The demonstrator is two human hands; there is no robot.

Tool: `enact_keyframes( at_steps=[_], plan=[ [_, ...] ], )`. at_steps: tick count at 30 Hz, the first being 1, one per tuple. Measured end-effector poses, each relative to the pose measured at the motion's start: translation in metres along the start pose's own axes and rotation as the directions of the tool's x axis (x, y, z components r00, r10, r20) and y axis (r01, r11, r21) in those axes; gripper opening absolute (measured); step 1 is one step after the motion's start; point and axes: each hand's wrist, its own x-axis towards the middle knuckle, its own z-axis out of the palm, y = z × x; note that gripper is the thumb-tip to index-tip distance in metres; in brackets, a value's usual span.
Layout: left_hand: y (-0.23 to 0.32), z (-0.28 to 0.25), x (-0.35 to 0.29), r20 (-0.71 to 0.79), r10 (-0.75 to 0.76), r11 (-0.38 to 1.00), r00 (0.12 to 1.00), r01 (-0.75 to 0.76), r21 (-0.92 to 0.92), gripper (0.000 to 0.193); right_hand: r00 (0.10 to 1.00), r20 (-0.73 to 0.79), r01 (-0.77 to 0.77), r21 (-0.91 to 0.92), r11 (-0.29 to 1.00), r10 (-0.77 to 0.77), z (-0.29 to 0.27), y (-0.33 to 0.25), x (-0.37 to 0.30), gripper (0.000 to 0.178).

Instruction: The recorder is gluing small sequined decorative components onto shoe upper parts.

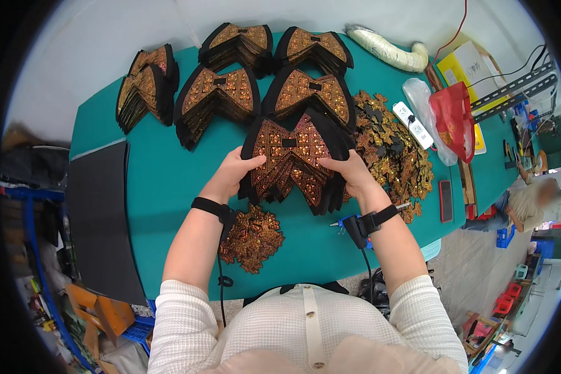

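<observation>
Between both hands is a thick stack of black, bow-shaped fabric pieces (pixel 289 156) covered in gold and orange sequins. My left hand (pixel 234 169) grips its left side with the thumb on top. On the opposite side my right hand (pixel 351 169) clasps the stack the same way, fingers mostly hidden beneath. Matching stacks stand just behind it, among them a near left one (pixel 237 84) and a near right one (pixel 299 90). A small heap of sequined pieces (pixel 252 240) lies close to my left forearm. By my right wrist is a blue-handled tool (pixel 338 224), partly covered.
Black sheets (pixel 100 218) cover the left end of the green table (pixel 168 187). A large sequined heap (pixel 399 168) spreads on the right, near a white power strip (pixel 412 124), a phone (pixel 445 201) and a red bag (pixel 452 121). A person (pixel 530 206) sits farther right.
</observation>
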Motion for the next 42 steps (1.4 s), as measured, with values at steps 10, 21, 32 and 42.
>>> enact_keyframes(
  at_steps=[10, 21, 32, 42],
  plan=[
    [0.045, 0.007, -0.038, -0.055, 0.102, 0.991, 0.993, -0.106, -0.086, 0.033, 0.964, 0.117, 0.207, 0.222, 0.953, -0.237, 0.003, -0.056, -0.042, 0.069],
    [0.048, -0.020, -0.059, 0.105, 0.223, 0.933, 0.969, -0.181, -0.312, 0.047, 0.899, 0.164, 0.359, 0.253, 0.898, -0.406, 0.016, -0.092, -0.098, 0.070],
    [-0.058, -0.003, -0.043, 0.507, 0.287, 0.706, 0.813, 0.178, -0.685, 0.064, 0.816, 0.282, 0.567, -0.217, 0.794, -0.505, 0.047, -0.122, -0.203, 0.051],
    [-0.084, 0.024, -0.069, 0.720, 0.235, 0.721, 0.653, 0.380, -0.580, 0.068, 0.949, -0.023, 0.315, 0.129, 0.940, -0.315, -0.005, -0.047, -0.240, 0.060]
  ],
)
